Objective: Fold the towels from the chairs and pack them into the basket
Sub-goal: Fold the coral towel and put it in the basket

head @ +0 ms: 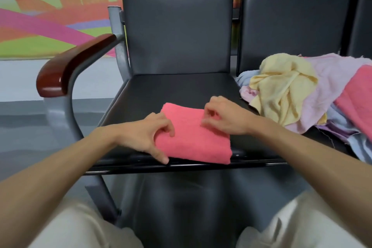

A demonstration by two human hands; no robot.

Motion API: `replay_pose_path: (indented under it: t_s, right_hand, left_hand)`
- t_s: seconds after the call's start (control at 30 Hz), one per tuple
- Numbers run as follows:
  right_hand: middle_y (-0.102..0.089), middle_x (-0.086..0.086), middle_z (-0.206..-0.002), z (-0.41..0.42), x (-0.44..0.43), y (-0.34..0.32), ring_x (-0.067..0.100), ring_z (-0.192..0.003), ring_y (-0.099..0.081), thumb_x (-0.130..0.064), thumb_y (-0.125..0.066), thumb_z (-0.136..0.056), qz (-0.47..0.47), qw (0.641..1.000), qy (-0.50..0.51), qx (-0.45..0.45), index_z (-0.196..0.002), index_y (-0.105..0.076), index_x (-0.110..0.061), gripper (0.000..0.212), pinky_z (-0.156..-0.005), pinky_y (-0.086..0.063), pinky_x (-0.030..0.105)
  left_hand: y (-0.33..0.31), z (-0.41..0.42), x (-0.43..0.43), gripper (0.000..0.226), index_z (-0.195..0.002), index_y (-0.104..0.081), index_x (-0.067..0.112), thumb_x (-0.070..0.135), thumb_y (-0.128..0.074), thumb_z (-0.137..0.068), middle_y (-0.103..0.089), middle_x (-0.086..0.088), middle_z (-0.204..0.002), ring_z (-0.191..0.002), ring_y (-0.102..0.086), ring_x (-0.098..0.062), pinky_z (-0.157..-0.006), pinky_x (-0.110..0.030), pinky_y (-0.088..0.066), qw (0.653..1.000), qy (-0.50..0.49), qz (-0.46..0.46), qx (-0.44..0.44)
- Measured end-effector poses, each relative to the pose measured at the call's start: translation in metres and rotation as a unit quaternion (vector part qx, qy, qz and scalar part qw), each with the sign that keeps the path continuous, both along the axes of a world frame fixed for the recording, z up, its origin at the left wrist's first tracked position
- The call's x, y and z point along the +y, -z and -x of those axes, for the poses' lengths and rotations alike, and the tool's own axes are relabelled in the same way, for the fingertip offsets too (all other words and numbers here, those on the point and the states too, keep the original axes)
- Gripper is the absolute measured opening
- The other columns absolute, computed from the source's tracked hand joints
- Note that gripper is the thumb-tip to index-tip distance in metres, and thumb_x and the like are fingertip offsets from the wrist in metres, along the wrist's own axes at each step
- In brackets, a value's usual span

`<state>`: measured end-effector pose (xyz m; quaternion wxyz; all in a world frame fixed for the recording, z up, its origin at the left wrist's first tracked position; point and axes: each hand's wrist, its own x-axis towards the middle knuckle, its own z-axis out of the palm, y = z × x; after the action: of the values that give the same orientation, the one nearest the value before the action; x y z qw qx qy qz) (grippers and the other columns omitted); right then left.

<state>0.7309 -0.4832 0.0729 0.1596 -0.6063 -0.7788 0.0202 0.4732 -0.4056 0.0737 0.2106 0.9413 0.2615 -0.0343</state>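
1. Plainly, the left hand clasps the pink towel at its left edge, fingers curled on top and thumb down at the near corner; the right hand sits curled on the far right part, fingertips touching the cloth, though I cannot tell whether it pinches a layer
2. That towel lies folded under and between both hands on the chair seat, its near edge right at the seat's front lip
3. Just below the left thumb the seat ends, so a pull toward the body could drag the fold over the lip and let it fall open
4. Lifting by the left edge alone would likely let the layers right of that hold sag and unfold; the right hand needs a sure hold too
5. Right of the right hand, near its forearm, the pile of loose towels spills over from the next seat; a sweeping arm could snag it and pull pieces down
6. No basket shows, so the carry goes somewhere unseen, and a slack hold may not survive it
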Motion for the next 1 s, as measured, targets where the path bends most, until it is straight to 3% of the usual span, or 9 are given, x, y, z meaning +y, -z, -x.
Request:
replay_pose_path:
  t_s: [0.07,0.13,0.27,0.43,0.53,0.7,0.8,0.93,1.0]
  right_hand:
    - [-0.052,-0.005,-0.087,0.012,-0.016,-0.004,0.014,-0.083,-0.047,-0.051,-0.062,-0.086,0.078,0.996,-0.028,0.012,-0.086,-0.055,-0.017,0.034,-0.077,-0.04,0.029]
    - [-0.047,-0.005,-0.095,0.02,-0.031,-0.002,0.015,-0.087,-0.042,-0.064,-0.062,-0.077,0.156,0.985,-0.042,-0.063,-0.095,-0.048,-0.018,0.051,-0.079,-0.037,0.029]
    - [-0.036,-0.001,-0.11,0.023,-0.046,0.003,0.017,-0.098,-0.033,-0.068,-0.071,-0.065,0.163,0.962,-0.047,-0.214,-0.117,-0.039,-0.019,0.077,-0.09,-0.034,0.033]
    - [-0.049,0.003,-0.114,0.02,-0.05,-0.005,0.021,-0.105,-0.046,-0.025,-0.066,-0.08,0.139,0.985,-0.028,-0.103,-0.12,-0.049,-0.013,0.045,-0.09,-0.038,0.033]
    - [-0.059,-0.004,-0.088,0.01,-0.052,-0.02,0.016,-0.082,-0.052,-0.031,-0.056,-0.071,0.121,0.992,0.004,0.017,-0.102,-0.059,-0.013,0.036,-0.075,-0.042,0.034]
    - [-0.068,-0.003,-0.096,-0.007,-0.039,-0.018,0.014,-0.086,-0.064,-0.028,-0.052,-0.069,0.157,0.951,0.06,0.261,-0.098,-0.067,-0.023,0.033,-0.071,-0.054,0.031]
    - [-0.066,-0.006,-0.093,-0.01,-0.022,-0.014,0.017,-0.09,-0.063,-0.022,-0.054,-0.083,0.139,0.961,0.111,0.211,-0.091,-0.065,-0.026,0.015,-0.075,-0.051,0.029]
    - [-0.062,-0.003,-0.093,-0.009,-0.005,-0.009,0.017,-0.089,-0.056,-0.023,-0.05,-0.089,0.144,0.976,0.151,0.068,-0.093,-0.058,-0.023,0.009,-0.073,-0.038,0.027]
    - [-0.06,0.0,-0.09,-0.01,0.0,-0.006,0.02,-0.088,-0.054,-0.022,-0.05,-0.089,0.134,0.977,0.16,0.039,-0.091,-0.059,-0.014,0.012,-0.071,-0.037,0.028]
  left_hand:
    - [0.004,0.006,0.003,0.067,-0.116,-0.048,0.03,0.045,-0.083,-0.061,-0.037,0.016,-0.113,-0.109,-0.032,-0.006,-0.095,-0.019,-0.032,1.0,0.011,-0.023,0.017]
    - [0.005,0.008,0.002,0.058,-0.118,-0.05,0.025,0.031,-0.078,-0.067,-0.038,0.015,-0.113,-0.11,-0.036,-0.008,-0.098,-0.023,-0.034,0.999,0.012,-0.046,-0.011]
    - [-0.002,0.006,-0.001,0.047,-0.116,-0.055,0.025,0.031,-0.054,-0.069,-0.056,0.01,-0.11,-0.1,-0.053,-0.011,-0.094,-0.03,-0.042,0.997,-0.026,-0.039,-0.059]
    - [-0.003,0.004,-0.004,0.028,-0.101,-0.058,0.029,0.028,-0.054,-0.074,-0.063,0.006,-0.099,-0.093,-0.059,-0.015,-0.088,-0.039,-0.047,0.99,-0.074,0.011,-0.12]
    - [-0.006,0.002,-0.007,0.024,-0.1,-0.06,0.029,0.029,-0.056,-0.077,-0.064,0.005,-0.102,-0.095,-0.06,-0.015,-0.086,-0.034,-0.049,0.974,-0.119,0.066,-0.182]
    - [-0.006,-0.007,0.002,0.021,-0.106,-0.063,0.024,0.026,-0.062,-0.086,-0.063,0.01,-0.109,-0.103,-0.057,-0.004,-0.087,-0.02,-0.044,0.942,-0.191,0.085,-0.263]
    - [0.0,-0.019,0.015,0.023,-0.11,-0.062,0.02,0.026,-0.067,-0.088,-0.061,0.009,-0.11,-0.099,-0.056,-0.003,-0.081,-0.017,-0.044,0.919,-0.245,0.075,-0.299]
    - [0.01,-0.036,0.031,0.037,-0.113,-0.058,0.017,0.039,-0.07,-0.085,-0.057,0.006,-0.109,-0.101,-0.054,-0.012,-0.086,-0.026,-0.043,0.903,-0.314,0.042,-0.291]
    - [0.009,-0.037,0.038,0.042,-0.105,-0.058,0.014,0.048,-0.07,-0.082,-0.059,0.005,-0.102,-0.093,-0.056,-0.011,-0.079,-0.026,-0.044,0.904,-0.318,0.089,-0.272]
